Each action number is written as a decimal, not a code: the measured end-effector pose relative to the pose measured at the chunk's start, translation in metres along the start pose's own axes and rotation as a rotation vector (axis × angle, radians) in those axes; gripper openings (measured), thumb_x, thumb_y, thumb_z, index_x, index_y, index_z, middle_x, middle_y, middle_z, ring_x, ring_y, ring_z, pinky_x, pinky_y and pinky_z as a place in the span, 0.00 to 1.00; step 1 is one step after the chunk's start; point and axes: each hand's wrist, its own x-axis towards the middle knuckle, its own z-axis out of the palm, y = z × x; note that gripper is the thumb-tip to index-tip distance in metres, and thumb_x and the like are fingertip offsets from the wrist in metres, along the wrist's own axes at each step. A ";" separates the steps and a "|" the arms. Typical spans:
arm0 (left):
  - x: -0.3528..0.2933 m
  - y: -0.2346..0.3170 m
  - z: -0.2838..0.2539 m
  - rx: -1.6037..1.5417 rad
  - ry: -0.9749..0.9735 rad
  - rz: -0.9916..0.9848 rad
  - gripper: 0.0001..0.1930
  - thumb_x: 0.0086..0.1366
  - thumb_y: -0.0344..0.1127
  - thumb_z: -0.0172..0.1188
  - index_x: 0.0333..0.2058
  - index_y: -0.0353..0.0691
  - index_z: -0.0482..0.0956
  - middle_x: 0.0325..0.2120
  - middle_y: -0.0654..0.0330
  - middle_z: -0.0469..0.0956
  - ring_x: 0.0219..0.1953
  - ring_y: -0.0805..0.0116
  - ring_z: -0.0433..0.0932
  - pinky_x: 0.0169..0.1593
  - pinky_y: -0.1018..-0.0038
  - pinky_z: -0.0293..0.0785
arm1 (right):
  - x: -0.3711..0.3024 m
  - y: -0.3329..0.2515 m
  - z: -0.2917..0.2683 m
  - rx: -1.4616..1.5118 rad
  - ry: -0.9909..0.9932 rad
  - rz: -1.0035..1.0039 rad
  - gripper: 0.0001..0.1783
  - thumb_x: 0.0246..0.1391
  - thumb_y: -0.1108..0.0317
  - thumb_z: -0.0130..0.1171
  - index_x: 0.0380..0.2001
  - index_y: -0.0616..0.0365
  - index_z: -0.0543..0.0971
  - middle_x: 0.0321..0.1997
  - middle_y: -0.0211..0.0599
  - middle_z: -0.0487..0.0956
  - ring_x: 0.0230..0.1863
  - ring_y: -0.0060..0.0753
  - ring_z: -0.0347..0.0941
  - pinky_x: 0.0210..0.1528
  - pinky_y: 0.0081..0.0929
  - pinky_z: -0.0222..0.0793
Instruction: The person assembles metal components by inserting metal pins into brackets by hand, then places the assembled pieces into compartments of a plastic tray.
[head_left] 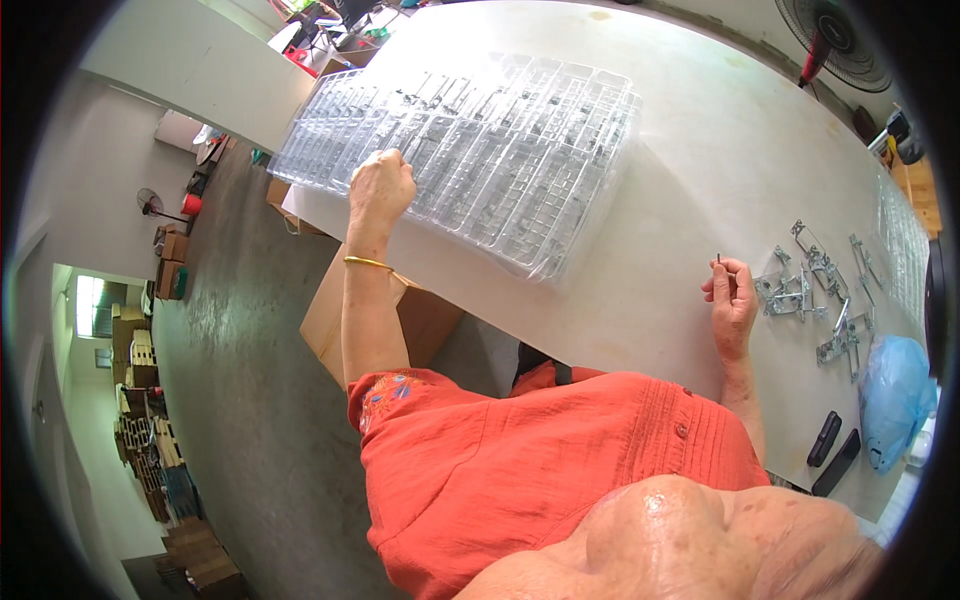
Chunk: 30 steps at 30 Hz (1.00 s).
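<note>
Clear, thin plastic makes up the ribbed tray (603,180) lying on the white table (690,120) between eleven and one o'clock from the middle of the view; it may be more than one layer, and its slots hold rows of slim grey metal pieces. At eleven o'clock the left hand (383,180) is curled into a loose fist over the tray's near edge; its fingers hide whatever may be inside, so I cannot tell if it grips a piece or the rim. Out at three o'clock the right hand (732,290) has thumb and fingers pinched together on a small metal pin (718,258), whose tip points toward twelve. Such a pin should be light, hard and stiff, hardly likely to break, but smooth and narrow enough to roll or slip between fingertips; the middle of its shaft looks the best place to pinch. Just beyond that hand, also toward three, loose metal brackets (801,301) lie in a jumble, some overlapping; their arms could snag on one another, and their thin edges may be sharp, so a flat plate is probably a safer hold than a rod end. The tray itself would likely flex and slide, and with pieces in it two hands under opposite rims would suit it. Between three and four o'clock, near the brackets, rests a soft blue plastic bag (897,400).
</note>
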 end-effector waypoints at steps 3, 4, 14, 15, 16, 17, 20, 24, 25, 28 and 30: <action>0.002 0.003 -0.001 0.005 -0.051 0.006 0.12 0.63 0.37 0.58 0.35 0.32 0.83 0.37 0.43 0.82 0.43 0.45 0.81 0.51 0.56 0.75 | 0.000 -0.001 -0.001 -0.011 -0.019 0.005 0.06 0.68 0.66 0.55 0.40 0.57 0.77 0.28 0.25 0.77 0.28 0.15 0.73 0.30 0.17 0.70; 0.003 0.004 -0.001 0.002 -0.086 0.007 0.13 0.63 0.37 0.57 0.34 0.31 0.83 0.37 0.42 0.82 0.43 0.45 0.81 0.51 0.56 0.75 | 0.000 -0.001 -0.001 -0.012 -0.018 0.007 0.06 0.68 0.66 0.55 0.40 0.57 0.77 0.28 0.25 0.77 0.28 0.15 0.73 0.30 0.17 0.70; 0.007 0.004 0.001 0.012 -0.108 0.012 0.15 0.63 0.39 0.57 0.33 0.31 0.83 0.36 0.41 0.82 0.41 0.43 0.82 0.49 0.54 0.76 | 0.000 -0.003 0.000 -0.022 -0.016 0.020 0.07 0.68 0.65 0.56 0.39 0.57 0.76 0.26 0.24 0.76 0.27 0.15 0.72 0.30 0.17 0.69; 0.007 0.005 0.001 0.020 -0.104 0.022 0.15 0.64 0.39 0.57 0.33 0.31 0.83 0.36 0.41 0.82 0.41 0.43 0.82 0.49 0.54 0.76 | 0.000 -0.002 -0.001 -0.029 -0.019 0.018 0.07 0.68 0.65 0.56 0.39 0.57 0.76 0.26 0.25 0.76 0.27 0.15 0.72 0.30 0.17 0.69; 0.007 0.005 0.000 0.027 -0.100 0.032 0.15 0.64 0.40 0.57 0.33 0.31 0.83 0.36 0.41 0.82 0.41 0.43 0.82 0.49 0.54 0.76 | 0.000 -0.002 -0.001 -0.029 -0.017 0.020 0.07 0.68 0.65 0.56 0.39 0.57 0.76 0.26 0.25 0.76 0.27 0.15 0.72 0.30 0.17 0.69; 0.006 0.006 -0.001 0.028 -0.100 0.034 0.15 0.64 0.40 0.57 0.33 0.31 0.83 0.36 0.41 0.82 0.41 0.43 0.82 0.49 0.54 0.76 | 0.000 -0.003 -0.001 -0.032 -0.021 0.017 0.07 0.68 0.65 0.56 0.39 0.57 0.76 0.26 0.25 0.76 0.27 0.15 0.72 0.30 0.17 0.69; 0.005 0.007 -0.005 0.030 -0.077 0.022 0.15 0.65 0.40 0.56 0.33 0.31 0.83 0.36 0.40 0.82 0.42 0.43 0.82 0.49 0.54 0.76 | -0.001 -0.003 0.000 -0.025 -0.024 0.023 0.07 0.68 0.65 0.56 0.39 0.57 0.76 0.27 0.25 0.76 0.27 0.15 0.72 0.30 0.17 0.69; 0.002 0.001 -0.008 0.064 -0.018 0.022 0.14 0.67 0.39 0.54 0.34 0.34 0.83 0.36 0.43 0.82 0.41 0.45 0.82 0.49 0.55 0.75 | 0.000 -0.005 0.001 -0.014 -0.016 0.023 0.07 0.68 0.65 0.56 0.40 0.57 0.76 0.27 0.25 0.76 0.27 0.15 0.72 0.30 0.17 0.68; 0.000 0.000 -0.008 0.070 0.038 0.034 0.14 0.68 0.39 0.54 0.35 0.35 0.83 0.36 0.44 0.82 0.41 0.45 0.82 0.49 0.56 0.74 | 0.000 -0.006 0.001 -0.013 -0.016 0.024 0.07 0.68 0.65 0.56 0.40 0.57 0.76 0.27 0.25 0.76 0.27 0.15 0.72 0.30 0.17 0.68; -0.010 0.010 -0.013 0.067 0.170 0.055 0.10 0.68 0.35 0.54 0.36 0.36 0.82 0.35 0.48 0.81 0.39 0.48 0.81 0.47 0.56 0.73 | -0.001 -0.003 -0.001 -0.013 -0.011 0.027 0.07 0.68 0.65 0.55 0.39 0.57 0.76 0.28 0.24 0.75 0.28 0.15 0.72 0.30 0.17 0.69; -0.023 0.028 -0.019 0.028 0.291 0.114 0.08 0.67 0.34 0.56 0.35 0.37 0.81 0.34 0.50 0.81 0.39 0.50 0.80 0.46 0.57 0.73 | -0.001 0.002 -0.004 -0.010 -0.025 0.023 0.08 0.69 0.65 0.54 0.42 0.58 0.77 0.33 0.26 0.78 0.29 0.14 0.72 0.31 0.16 0.69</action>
